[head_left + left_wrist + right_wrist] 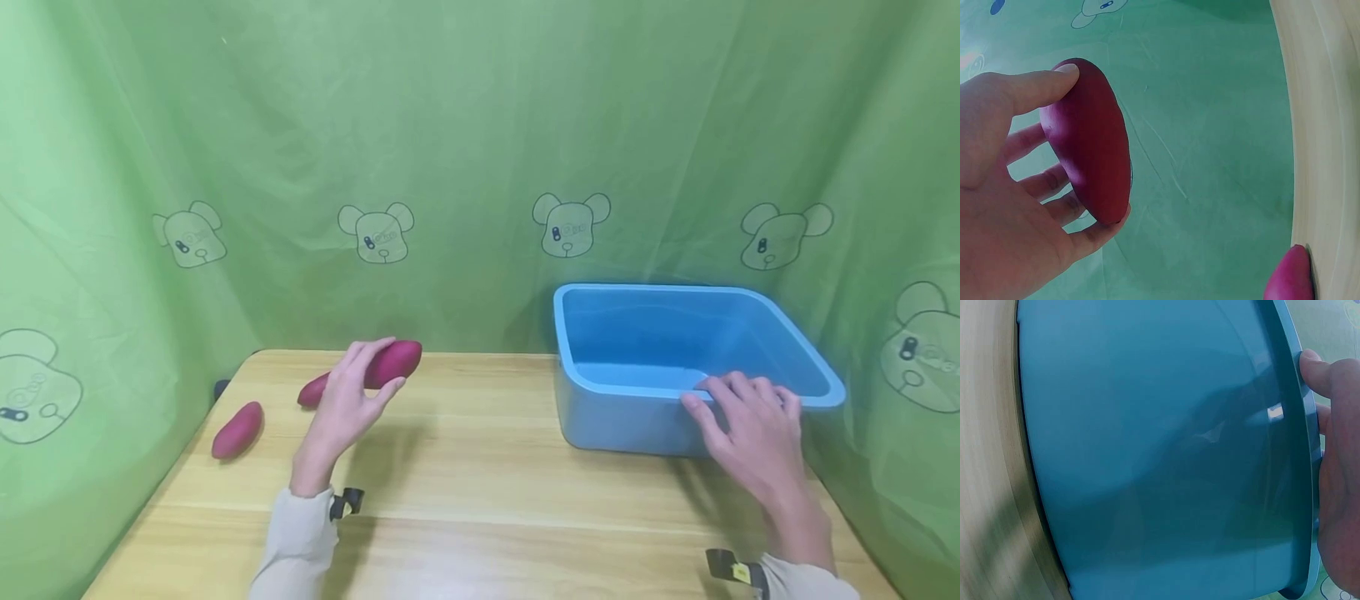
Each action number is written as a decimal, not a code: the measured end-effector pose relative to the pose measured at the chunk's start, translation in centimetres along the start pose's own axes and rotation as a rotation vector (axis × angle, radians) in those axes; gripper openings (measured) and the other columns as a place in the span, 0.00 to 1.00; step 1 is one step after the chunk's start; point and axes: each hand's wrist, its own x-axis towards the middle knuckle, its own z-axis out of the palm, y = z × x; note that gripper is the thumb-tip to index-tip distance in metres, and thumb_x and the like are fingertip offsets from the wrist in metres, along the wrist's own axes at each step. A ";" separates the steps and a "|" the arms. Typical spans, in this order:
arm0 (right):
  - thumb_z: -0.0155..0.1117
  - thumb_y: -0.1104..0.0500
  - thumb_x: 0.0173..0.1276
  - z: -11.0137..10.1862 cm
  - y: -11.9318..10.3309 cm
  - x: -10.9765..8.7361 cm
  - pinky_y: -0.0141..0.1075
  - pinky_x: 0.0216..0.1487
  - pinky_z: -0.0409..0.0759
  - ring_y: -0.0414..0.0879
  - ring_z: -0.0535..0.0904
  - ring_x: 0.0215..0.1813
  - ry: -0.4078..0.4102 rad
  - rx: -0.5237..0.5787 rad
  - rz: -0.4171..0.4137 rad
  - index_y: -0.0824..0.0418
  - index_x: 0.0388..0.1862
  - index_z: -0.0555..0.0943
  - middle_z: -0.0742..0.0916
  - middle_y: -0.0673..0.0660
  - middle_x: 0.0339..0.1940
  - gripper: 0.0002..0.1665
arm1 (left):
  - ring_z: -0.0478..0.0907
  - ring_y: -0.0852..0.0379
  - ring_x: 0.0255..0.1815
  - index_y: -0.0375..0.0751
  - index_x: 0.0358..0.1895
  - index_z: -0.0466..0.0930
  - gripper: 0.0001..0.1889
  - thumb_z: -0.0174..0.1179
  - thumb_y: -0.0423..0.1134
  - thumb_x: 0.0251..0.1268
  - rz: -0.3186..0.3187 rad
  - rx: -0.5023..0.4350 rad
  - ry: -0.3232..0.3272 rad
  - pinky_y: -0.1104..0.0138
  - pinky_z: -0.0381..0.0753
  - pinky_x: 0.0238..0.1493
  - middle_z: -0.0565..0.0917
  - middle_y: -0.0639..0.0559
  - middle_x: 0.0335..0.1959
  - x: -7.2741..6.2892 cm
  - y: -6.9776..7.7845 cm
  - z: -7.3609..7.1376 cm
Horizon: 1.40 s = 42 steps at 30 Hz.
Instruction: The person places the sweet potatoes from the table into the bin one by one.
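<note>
A purple-red sweet potato [397, 363] is held in my left hand [347, 408], raised over the table. In the left wrist view, my thumb presses one side of this sweet potato [1090, 144] while the fingers curl behind it. Partly hidden behind that hand lies a second sweet potato [312, 391]. A third sweet potato [238, 431] rests farther left on the table. My right hand [757, 437] grips the near rim of a blue plastic tub [630, 417], thumb outside and fingers over the edge. The right wrist view shows the tub's smooth outer wall [1147, 437].
The wooden table [480, 500] carries the tub at its back right. A green curtain [465, 125] with printed bear heads hangs behind the table and along both sides. Black straps with small devices sit at both wrists.
</note>
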 end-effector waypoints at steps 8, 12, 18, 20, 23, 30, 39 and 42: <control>0.59 0.45 0.76 -0.1 0.1 0.1 0.70 0.58 0.56 0.67 0.71 0.55 0.007 -0.004 -0.005 0.60 0.50 0.83 0.83 0.65 0.49 0.20 | 0.81 0.46 0.53 0.44 0.70 0.75 0.31 0.73 0.39 0.64 0.007 -0.016 -0.004 0.51 0.83 0.53 0.79 0.44 0.57 0.6 0.4 0.4; 0.59 0.45 0.76 -0.1 0.1 0.2 0.70 0.59 0.56 0.67 0.71 0.55 0.004 -0.004 -0.002 0.60 0.51 0.83 0.83 0.65 0.49 0.20 | 0.81 0.46 0.53 0.44 0.70 0.75 0.31 0.73 0.39 0.64 0.010 -0.025 -0.009 0.51 0.83 0.54 0.79 0.44 0.57 0.8 0.7 0.5; 0.59 0.45 0.76 -0.1 0.2 0.2 0.71 0.59 0.55 0.67 0.71 0.56 -0.001 -0.002 0.001 0.59 0.51 0.83 0.83 0.65 0.50 0.20 | 0.81 0.48 0.52 0.44 0.70 0.75 0.31 0.73 0.39 0.64 0.018 -0.034 -0.009 0.53 0.83 0.53 0.79 0.45 0.56 1.2 1.1 0.7; 0.59 0.45 0.76 0.0 0.2 0.2 0.71 0.59 0.55 0.67 0.70 0.56 -0.001 0.000 0.001 0.59 0.50 0.83 0.83 0.65 0.50 0.19 | 0.81 0.48 0.52 0.43 0.70 0.75 0.31 0.73 0.39 0.64 0.018 -0.039 -0.010 0.53 0.83 0.53 0.79 0.45 0.56 1.3 1.2 0.8; 0.59 0.45 0.76 0.0 0.1 0.2 0.71 0.59 0.55 0.67 0.71 0.56 -0.001 0.000 -0.001 0.59 0.50 0.83 0.83 0.65 0.50 0.19 | 0.80 0.48 0.53 0.44 0.70 0.74 0.31 0.72 0.39 0.64 0.015 -0.045 -0.016 0.53 0.83 0.54 0.79 0.45 0.56 1.4 1.4 0.9; 0.59 0.45 0.76 0.0 0.0 0.2 0.71 0.59 0.56 0.67 0.71 0.55 0.000 0.002 -0.003 0.60 0.51 0.83 0.83 0.65 0.50 0.19 | 0.80 0.49 0.53 0.45 0.71 0.74 0.31 0.72 0.40 0.65 0.016 -0.060 -0.024 0.53 0.82 0.55 0.79 0.46 0.57 1.6 1.8 1.1; 0.59 0.45 0.76 0.0 0.0 0.0 0.71 0.59 0.55 0.67 0.71 0.55 -0.003 0.000 0.002 0.59 0.50 0.83 0.84 0.65 0.50 0.19 | 0.80 0.51 0.53 0.45 0.70 0.74 0.31 0.72 0.41 0.65 0.036 -0.065 -0.019 0.55 0.82 0.55 0.79 0.48 0.56 2.0 2.3 1.4; 0.59 0.45 0.76 0.0 0.0 0.0 0.71 0.58 0.55 0.67 0.71 0.55 -0.002 -0.003 0.000 0.59 0.49 0.83 0.84 0.65 0.49 0.19 | 0.80 0.51 0.53 0.46 0.71 0.74 0.31 0.72 0.40 0.65 0.038 -0.066 -0.018 0.55 0.82 0.55 0.79 0.48 0.57 2.1 2.6 1.4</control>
